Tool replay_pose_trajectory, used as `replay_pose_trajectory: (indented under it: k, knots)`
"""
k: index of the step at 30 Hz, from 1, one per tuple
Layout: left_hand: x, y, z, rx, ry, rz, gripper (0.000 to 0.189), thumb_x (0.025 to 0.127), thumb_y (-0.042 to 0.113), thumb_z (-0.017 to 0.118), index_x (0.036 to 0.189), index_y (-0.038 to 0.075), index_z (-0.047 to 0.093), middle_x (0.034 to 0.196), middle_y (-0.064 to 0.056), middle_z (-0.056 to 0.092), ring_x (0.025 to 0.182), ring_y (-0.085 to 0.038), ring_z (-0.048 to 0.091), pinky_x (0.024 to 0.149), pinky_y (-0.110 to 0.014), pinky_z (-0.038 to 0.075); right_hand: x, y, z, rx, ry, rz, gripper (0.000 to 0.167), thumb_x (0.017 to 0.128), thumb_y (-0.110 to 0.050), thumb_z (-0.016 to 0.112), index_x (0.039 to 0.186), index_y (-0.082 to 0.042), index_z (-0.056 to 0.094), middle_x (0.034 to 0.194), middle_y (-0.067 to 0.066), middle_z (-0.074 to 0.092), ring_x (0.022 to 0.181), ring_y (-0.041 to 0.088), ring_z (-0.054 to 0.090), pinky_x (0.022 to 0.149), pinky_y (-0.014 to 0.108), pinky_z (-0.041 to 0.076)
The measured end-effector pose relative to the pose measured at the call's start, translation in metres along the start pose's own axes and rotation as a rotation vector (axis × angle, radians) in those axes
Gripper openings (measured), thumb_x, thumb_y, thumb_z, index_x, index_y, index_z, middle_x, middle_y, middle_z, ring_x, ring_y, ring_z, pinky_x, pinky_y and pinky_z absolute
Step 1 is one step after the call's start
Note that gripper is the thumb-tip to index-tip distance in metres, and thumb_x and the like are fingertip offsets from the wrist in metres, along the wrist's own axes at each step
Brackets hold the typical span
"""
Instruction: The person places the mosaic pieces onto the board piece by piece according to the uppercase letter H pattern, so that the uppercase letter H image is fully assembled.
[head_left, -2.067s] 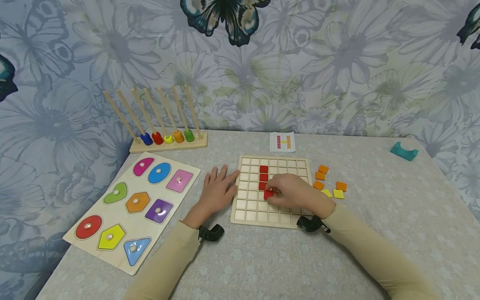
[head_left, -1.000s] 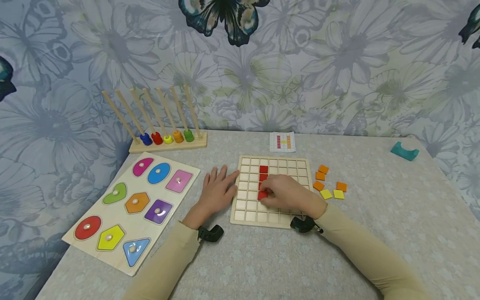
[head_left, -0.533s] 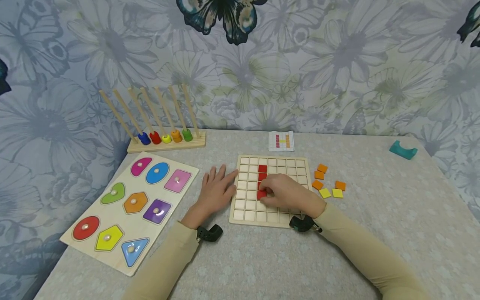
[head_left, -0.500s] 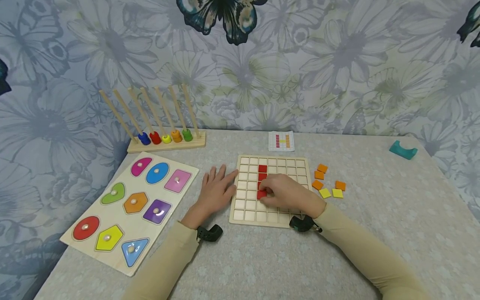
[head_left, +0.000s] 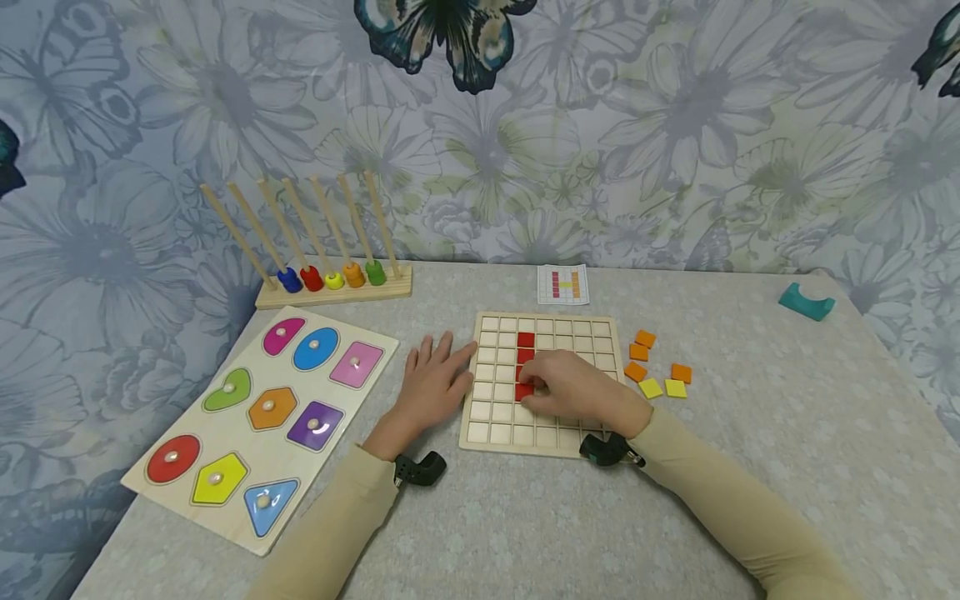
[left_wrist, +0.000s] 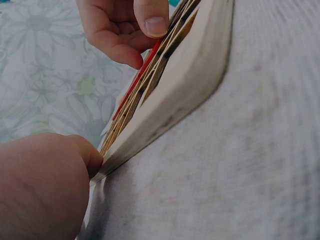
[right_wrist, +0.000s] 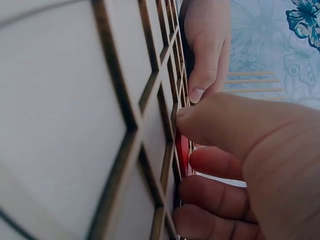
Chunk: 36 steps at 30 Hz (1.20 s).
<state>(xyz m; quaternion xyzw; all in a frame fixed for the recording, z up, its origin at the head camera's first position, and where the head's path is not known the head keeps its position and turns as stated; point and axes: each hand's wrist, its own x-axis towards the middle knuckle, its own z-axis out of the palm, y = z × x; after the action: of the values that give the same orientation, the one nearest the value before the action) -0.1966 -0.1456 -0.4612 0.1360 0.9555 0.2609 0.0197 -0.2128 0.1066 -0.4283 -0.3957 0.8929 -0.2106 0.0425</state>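
My right hand is over a wooden grid board, thumb and fingertips pinching a red square tile at the lower end of a column of red tiles. In the right wrist view the red tile lies low among the grid's ribs, right at the fingertips. The left hand rests flat on the table, fingers spread, its index fingertip touching the board's left edge. From the left wrist, the board is seen edge-on with the red strip along its top.
Right of the board lie several orange tiles and two yellow tiles. Behind it is a printed pattern card. A knobbed shape puzzle and a peg stand with colored beads are at left. A teal curved piece lies far right.
The right hand has shifted slightly left with the red tile, which now lines up under the red column. For the last second both hands have stayed nearly still.
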Motion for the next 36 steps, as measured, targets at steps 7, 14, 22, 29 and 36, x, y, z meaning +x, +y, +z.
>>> replay_pose_trajectory:
  k: [7, 14, 22, 29, 36]
  knots:
    - [-0.001, 0.001, 0.0, -0.004, 0.001, -0.002, 0.053, 0.105, 0.032, 0.044, 0.155, 0.018, 0.046, 0.168, -0.024, 0.023, 0.157, -0.05, 0.008, 0.122, -0.07, 0.007, 0.0, 0.001, 0.001, 0.008, 0.004, -0.005, 0.01, 0.088, -0.019, 0.076, 0.09, -0.01, 0.072, 0.074, -0.002, 0.054, 0.068, 0.008, 0.045, 0.064, 0.022, 0.036]
    - [-0.001, 0.0, 0.0, -0.004, 0.004, -0.004, 0.052, 0.105, 0.031, 0.044, 0.155, 0.017, 0.047, 0.167, -0.024, 0.024, 0.157, -0.05, 0.008, 0.122, -0.071, 0.007, 0.001, 0.002, 0.002, 0.008, -0.003, 0.005, 0.01, 0.089, -0.02, 0.075, 0.091, -0.011, 0.072, 0.074, -0.001, 0.054, 0.068, 0.009, 0.045, 0.064, 0.022, 0.036]
    - [0.0, -0.002, 0.001, 0.006, -0.01, -0.006, 0.052, 0.106, 0.033, 0.043, 0.156, 0.02, 0.046, 0.168, -0.023, 0.023, 0.157, -0.05, 0.007, 0.122, -0.07, 0.007, -0.005, 0.0, -0.009, -0.018, -0.004, 0.015, 0.012, 0.09, -0.02, 0.075, 0.096, -0.01, 0.076, 0.081, -0.002, 0.063, 0.071, 0.008, 0.05, 0.068, 0.024, 0.045]
    - [0.0, -0.003, 0.002, 0.01, 0.004, 0.0, 0.052, 0.105, 0.033, 0.044, 0.155, 0.019, 0.046, 0.168, -0.024, 0.023, 0.157, -0.05, 0.008, 0.122, -0.07, 0.007, -0.027, 0.008, -0.032, -0.065, 0.001, 0.069, 0.018, 0.091, -0.019, 0.074, 0.104, -0.008, 0.077, 0.087, 0.001, 0.069, 0.071, 0.009, 0.054, 0.068, 0.027, 0.049]
    - [-0.001, 0.0, 0.001, 0.009, 0.001, 0.0, 0.052, 0.105, 0.032, 0.045, 0.155, 0.019, 0.046, 0.168, -0.024, 0.023, 0.157, -0.05, 0.007, 0.122, -0.07, 0.007, -0.069, 0.024, -0.051, -0.12, 0.033, 0.133, 0.017, 0.09, -0.017, 0.075, 0.104, -0.006, 0.076, 0.085, 0.0, 0.068, 0.072, 0.01, 0.059, 0.065, 0.027, 0.05]
